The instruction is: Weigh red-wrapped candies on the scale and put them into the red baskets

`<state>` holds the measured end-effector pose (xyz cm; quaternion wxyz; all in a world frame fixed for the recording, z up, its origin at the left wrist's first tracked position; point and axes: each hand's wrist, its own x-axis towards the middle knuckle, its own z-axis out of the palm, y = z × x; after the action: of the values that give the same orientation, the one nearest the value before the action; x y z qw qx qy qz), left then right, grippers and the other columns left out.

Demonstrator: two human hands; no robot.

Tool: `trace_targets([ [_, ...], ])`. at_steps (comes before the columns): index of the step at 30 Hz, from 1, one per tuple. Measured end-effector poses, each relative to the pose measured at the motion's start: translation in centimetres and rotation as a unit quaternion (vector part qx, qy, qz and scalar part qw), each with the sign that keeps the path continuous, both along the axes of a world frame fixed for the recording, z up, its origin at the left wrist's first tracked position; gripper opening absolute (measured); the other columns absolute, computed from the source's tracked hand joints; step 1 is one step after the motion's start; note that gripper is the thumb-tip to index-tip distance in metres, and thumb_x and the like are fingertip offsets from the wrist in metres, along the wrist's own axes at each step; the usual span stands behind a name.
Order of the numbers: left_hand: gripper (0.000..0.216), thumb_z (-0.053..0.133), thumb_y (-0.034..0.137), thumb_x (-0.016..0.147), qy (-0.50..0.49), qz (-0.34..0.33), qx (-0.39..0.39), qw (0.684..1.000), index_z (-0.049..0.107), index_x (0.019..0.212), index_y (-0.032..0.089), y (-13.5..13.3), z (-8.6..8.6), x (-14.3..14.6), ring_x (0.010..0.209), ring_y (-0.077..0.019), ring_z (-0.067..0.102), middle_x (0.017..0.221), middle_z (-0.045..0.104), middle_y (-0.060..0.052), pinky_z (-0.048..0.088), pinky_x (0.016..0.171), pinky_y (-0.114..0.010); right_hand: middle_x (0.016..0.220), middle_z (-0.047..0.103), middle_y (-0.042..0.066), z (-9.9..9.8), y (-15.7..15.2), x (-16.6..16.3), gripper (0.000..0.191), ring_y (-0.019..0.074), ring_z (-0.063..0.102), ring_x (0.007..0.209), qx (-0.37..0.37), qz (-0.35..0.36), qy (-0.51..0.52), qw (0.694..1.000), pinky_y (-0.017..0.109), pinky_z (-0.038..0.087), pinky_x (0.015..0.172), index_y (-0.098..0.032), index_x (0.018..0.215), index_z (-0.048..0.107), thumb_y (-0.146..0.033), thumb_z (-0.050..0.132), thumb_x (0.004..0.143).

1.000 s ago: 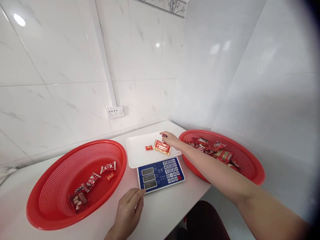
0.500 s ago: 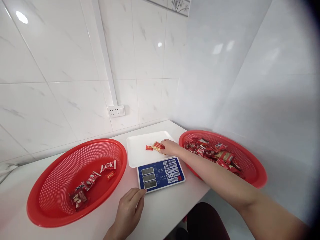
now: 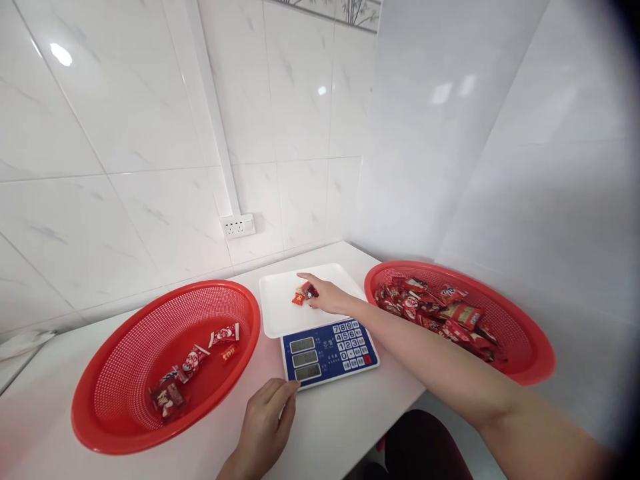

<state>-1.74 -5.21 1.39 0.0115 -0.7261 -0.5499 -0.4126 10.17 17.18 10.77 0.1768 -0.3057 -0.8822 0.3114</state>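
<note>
My right hand [image 3: 327,295] is over the white weighing pan [image 3: 277,320], thumb and index finger spread apart. Small wrapped sweets [image 3: 299,297], red and gold, lie on the pan at its fingertips, and a dark red packet [image 3: 311,291] shows between the fingers, partly hidden. Below the pan is the blue keypad panel of a digital scale [image 3: 327,353], with three small displays. My left hand [image 3: 265,423] rests on the table with its fingers curled together, the fingertips at the scale's near left corner. Nothing shows in it.
To the left stands a red plastic basket [image 3: 95,400] with several wrapped sweets [image 3: 193,363]. Another red basket [image 3: 543,353], at the right table edge, holds a heap of wrapped sweets [image 3: 450,313]. Behind the white table [image 3: 320,427] is a tiled wall with a socket [image 3: 239,225].
My right hand has spread its fingers over the pan, where they were bent around a red and gold packet. The left hand stays by the scale's corner. The view has shifted slightly.
</note>
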Motion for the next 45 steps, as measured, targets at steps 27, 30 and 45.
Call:
trace_targets([
  [27,0.021,0.042,0.015,0.086,0.012,0.007,-0.007,1.0,0.057,0.099,0.02,0.1,-0.1,-0.2,0.068,-0.0125,0.061,0.076,0.063,-0.003,0.049,0.06,-0.021,0.091,0.063,0.007,-1.8,0.5,1.2,0.018,0.0225,0.051,0.094,0.183,-0.002,-0.041,0.982,0.037,0.038,0.086,-0.021,0.085,0.07,-0.02,0.053,0.08],
  [30,0.02,0.043,0.016,0.086,0.018,0.009,0.009,1.0,0.058,0.098,0.02,0.2,-0.2,-0.4,0.07,-0.0125,0.062,0.077,0.064,-0.004,0.049,0.061,-0.02,0.103,0.061,0.007,-0.7,1.9,2.5,0.022,0.0213,0.048,0.103,0.186,-0.027,-0.041,0.981,0.034,0.036,0.091,-0.022,0.099,0.066,-0.026,0.053,0.081],
  [45,0.02,0.041,0.02,0.087,0.053,-0.025,0.08,0.995,0.058,0.097,0.019,1.1,-0.4,-0.5,0.065,-0.0109,0.064,0.073,0.065,-0.004,0.05,0.058,-0.015,0.116,0.058,0.011,-3.7,6.6,19.3,0.056,0.0268,0.057,0.1,-0.041,-0.172,-0.238,0.955,0.04,0.045,0.085,-0.016,0.113,0.057,-0.034,0.074,0.063],
])
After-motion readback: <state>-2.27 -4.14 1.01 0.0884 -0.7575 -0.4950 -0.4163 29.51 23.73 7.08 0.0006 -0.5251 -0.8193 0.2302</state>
